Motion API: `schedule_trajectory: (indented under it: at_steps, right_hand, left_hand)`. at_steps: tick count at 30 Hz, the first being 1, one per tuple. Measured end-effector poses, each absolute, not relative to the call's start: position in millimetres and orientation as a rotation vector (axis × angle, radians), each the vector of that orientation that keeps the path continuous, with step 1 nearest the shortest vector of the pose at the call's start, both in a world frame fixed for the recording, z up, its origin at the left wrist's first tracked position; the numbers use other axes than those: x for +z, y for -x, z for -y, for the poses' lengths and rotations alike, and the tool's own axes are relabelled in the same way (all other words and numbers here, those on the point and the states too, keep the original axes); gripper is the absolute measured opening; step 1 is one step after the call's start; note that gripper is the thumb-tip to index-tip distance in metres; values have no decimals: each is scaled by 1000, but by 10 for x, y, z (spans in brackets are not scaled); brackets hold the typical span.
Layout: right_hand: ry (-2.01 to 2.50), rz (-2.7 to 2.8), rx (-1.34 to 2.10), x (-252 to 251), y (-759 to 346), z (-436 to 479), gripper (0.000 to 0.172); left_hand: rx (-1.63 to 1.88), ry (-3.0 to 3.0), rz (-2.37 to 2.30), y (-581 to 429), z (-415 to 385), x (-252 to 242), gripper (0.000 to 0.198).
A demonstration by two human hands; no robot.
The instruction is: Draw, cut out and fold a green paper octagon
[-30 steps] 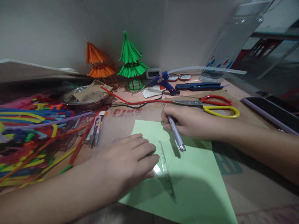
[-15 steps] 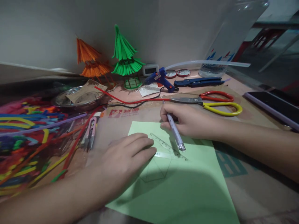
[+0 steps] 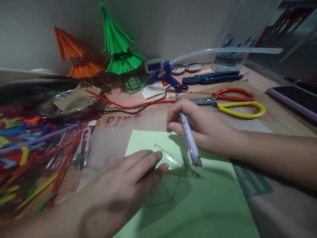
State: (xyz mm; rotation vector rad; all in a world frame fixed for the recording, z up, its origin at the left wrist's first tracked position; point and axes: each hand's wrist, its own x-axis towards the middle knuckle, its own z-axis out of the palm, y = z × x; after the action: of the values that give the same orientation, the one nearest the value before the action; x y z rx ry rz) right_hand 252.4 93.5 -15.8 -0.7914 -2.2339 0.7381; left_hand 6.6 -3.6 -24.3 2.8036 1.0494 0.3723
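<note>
One clear ruler [image 3: 178,164] lies slanted on a sheet of green paper [image 3: 203,208], between the two hands. Fine scale marks run along its edge, but the numbers are too small to read. The left hand [image 3: 123,188] is open and flat, its fingertips [image 3: 158,158] pressing the ruler's near end onto the paper. Just under those fingers a thin pencil outline [image 3: 160,193] with several sides shows on the sheet. The right hand [image 3: 203,129] is closed around a pale pen [image 3: 189,142], which stands tilted with its lower end just above the ruler's far edge.

Beyond the left hand a red printed logo [image 3: 122,119] sits on the bench [image 3: 277,205]; its characters are too blurred to read. Just past the right hand lie scissors [image 3: 235,104] with red and yellow handles. Farther back is a blue glue gun [image 3: 164,76] with a small white label that cannot be read. A green paper tree [image 3: 119,49] and an orange one [image 3: 76,58] stand by the wall. A heap of coloured strips [image 3: 19,142] lies left of the left hand. A phone [image 3: 292,99] lies well right of the right hand.
</note>
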Motion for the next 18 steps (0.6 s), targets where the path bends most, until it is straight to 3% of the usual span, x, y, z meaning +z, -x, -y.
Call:
schedule_trajectory:
  at_steps: [12, 18]
  right_hand:
    - [855, 2340, 772, -193, -2518, -947, 8]
    - [860, 2357, 767, -186, -2513, -947, 8]
  left_hand:
    - [481, -2906, -1044, -162, 13, -94, 41]
    - [353, -2884, -969, -48, 48, -253, 49]
